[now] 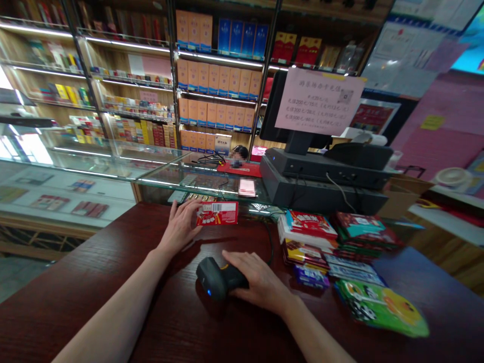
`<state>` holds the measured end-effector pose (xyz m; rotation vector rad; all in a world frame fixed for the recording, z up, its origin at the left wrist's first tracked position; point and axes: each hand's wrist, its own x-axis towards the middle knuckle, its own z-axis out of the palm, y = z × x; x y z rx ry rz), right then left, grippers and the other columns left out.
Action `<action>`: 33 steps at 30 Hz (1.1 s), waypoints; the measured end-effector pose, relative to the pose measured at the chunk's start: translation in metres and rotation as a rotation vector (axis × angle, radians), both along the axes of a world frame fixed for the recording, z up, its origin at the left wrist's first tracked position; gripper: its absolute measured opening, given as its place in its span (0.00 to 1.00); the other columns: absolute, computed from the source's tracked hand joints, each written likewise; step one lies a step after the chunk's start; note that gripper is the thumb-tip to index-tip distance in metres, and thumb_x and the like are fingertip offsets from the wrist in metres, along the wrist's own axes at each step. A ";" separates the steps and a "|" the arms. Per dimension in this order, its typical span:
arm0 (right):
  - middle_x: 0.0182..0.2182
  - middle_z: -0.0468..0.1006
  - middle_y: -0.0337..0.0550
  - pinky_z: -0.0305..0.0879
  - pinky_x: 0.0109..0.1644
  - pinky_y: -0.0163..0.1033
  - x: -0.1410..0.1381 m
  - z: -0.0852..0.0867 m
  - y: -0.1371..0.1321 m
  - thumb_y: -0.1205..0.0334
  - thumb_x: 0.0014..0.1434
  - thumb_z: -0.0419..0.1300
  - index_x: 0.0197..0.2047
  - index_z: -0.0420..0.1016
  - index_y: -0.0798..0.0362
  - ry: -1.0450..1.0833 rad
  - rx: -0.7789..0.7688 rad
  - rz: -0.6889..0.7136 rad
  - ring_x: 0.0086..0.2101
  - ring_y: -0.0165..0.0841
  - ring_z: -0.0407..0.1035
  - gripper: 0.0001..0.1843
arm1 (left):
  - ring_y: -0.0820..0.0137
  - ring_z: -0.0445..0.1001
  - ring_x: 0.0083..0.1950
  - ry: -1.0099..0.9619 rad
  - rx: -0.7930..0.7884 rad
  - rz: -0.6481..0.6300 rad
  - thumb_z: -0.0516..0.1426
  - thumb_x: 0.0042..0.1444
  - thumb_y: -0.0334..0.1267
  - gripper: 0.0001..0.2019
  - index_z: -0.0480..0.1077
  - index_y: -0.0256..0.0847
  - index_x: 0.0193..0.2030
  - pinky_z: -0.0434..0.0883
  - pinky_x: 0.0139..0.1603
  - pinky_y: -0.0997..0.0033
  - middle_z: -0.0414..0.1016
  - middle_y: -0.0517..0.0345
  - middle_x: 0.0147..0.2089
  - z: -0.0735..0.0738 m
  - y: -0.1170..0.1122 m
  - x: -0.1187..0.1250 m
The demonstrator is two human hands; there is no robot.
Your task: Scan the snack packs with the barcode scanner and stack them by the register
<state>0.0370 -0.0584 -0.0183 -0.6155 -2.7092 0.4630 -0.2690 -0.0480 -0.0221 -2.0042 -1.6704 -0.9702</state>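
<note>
Dark red wood-grain counter (75,307) in a small shop, with a glass display case (94,169) behind it and shelves of cartons (215,85), cigarettes by the look of them. Left hand (180,227) is pinching a red barcoded snack packet (217,213) by its edge, near the counter's far side. Right hand (257,280) is curled over a black handheld barcode scanner (219,277), hiding most of its body. Just to the right there's a pile of snack packets (310,247). The green packet (381,307) is blurry, and the small print on the pink sign (319,98) is unreadable.
</note>
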 end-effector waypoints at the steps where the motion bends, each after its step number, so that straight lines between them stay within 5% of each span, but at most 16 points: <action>1: 0.66 0.67 0.49 0.56 0.67 0.54 0.001 0.001 0.000 0.51 0.60 0.67 0.74 0.50 0.43 0.016 -0.016 0.011 0.62 0.43 0.63 0.45 | 0.57 0.64 0.70 0.001 -0.002 -0.003 0.58 0.57 0.35 0.27 0.57 0.46 0.63 0.41 0.75 0.40 0.67 0.49 0.68 0.000 0.000 0.000; 4: 0.66 0.67 0.50 0.54 0.68 0.55 0.002 0.002 0.004 0.47 0.61 0.65 0.73 0.54 0.44 0.125 -0.102 0.007 0.63 0.44 0.62 0.42 | 0.58 0.64 0.70 0.005 -0.004 -0.019 0.58 0.57 0.35 0.27 0.57 0.45 0.62 0.42 0.75 0.41 0.68 0.48 0.67 -0.001 0.001 0.000; 7: 0.63 0.71 0.49 0.58 0.66 0.54 -0.001 -0.006 0.015 0.52 0.67 0.57 0.70 0.59 0.44 0.367 -0.250 -0.154 0.60 0.41 0.66 0.30 | 0.59 0.63 0.70 0.015 -0.010 -0.047 0.58 0.57 0.35 0.26 0.58 0.45 0.62 0.42 0.75 0.43 0.68 0.48 0.67 -0.001 0.002 0.003; 11: 0.60 0.74 0.51 0.68 0.59 0.51 -0.007 -0.018 0.044 0.55 0.63 0.59 0.69 0.62 0.47 0.649 -0.473 -0.389 0.54 0.40 0.72 0.32 | 0.60 0.65 0.69 0.033 -0.030 -0.088 0.57 0.58 0.35 0.26 0.58 0.45 0.63 0.41 0.76 0.44 0.67 0.48 0.68 -0.001 0.002 0.007; 16: 0.60 0.74 0.56 0.68 0.59 0.51 -0.008 -0.020 0.079 0.58 0.56 0.62 0.68 0.62 0.54 0.713 -0.593 -0.577 0.50 0.39 0.75 0.37 | 0.61 0.66 0.68 0.058 -0.035 -0.143 0.57 0.58 0.34 0.25 0.59 0.44 0.62 0.44 0.76 0.46 0.66 0.49 0.69 0.000 0.001 0.013; 22: 0.60 0.74 0.56 0.70 0.58 0.47 -0.024 -0.009 0.087 0.61 0.56 0.62 0.69 0.62 0.55 0.697 -0.718 -0.497 0.51 0.39 0.76 0.38 | 0.61 0.67 0.65 0.027 -0.058 -0.199 0.57 0.58 0.33 0.29 0.57 0.44 0.66 0.65 0.66 0.54 0.65 0.50 0.70 0.000 0.002 0.018; 30: 0.58 0.77 0.53 0.74 0.53 0.47 -0.046 -0.002 0.084 0.62 0.56 0.61 0.66 0.66 0.51 0.768 -0.724 -0.532 0.47 0.41 0.78 0.34 | 0.59 0.56 0.74 -0.135 -0.034 -0.203 0.52 0.59 0.26 0.36 0.49 0.51 0.73 0.61 0.72 0.51 0.50 0.50 0.75 -0.008 0.005 0.020; 33: 0.57 0.77 0.53 0.74 0.53 0.48 -0.056 -0.002 0.084 0.63 0.56 0.60 0.67 0.65 0.52 0.791 -0.746 -0.527 0.47 0.41 0.78 0.34 | 0.61 0.57 0.74 -0.259 -0.022 -0.204 0.52 0.60 0.27 0.37 0.46 0.53 0.74 0.64 0.71 0.55 0.52 0.51 0.73 -0.013 0.009 0.018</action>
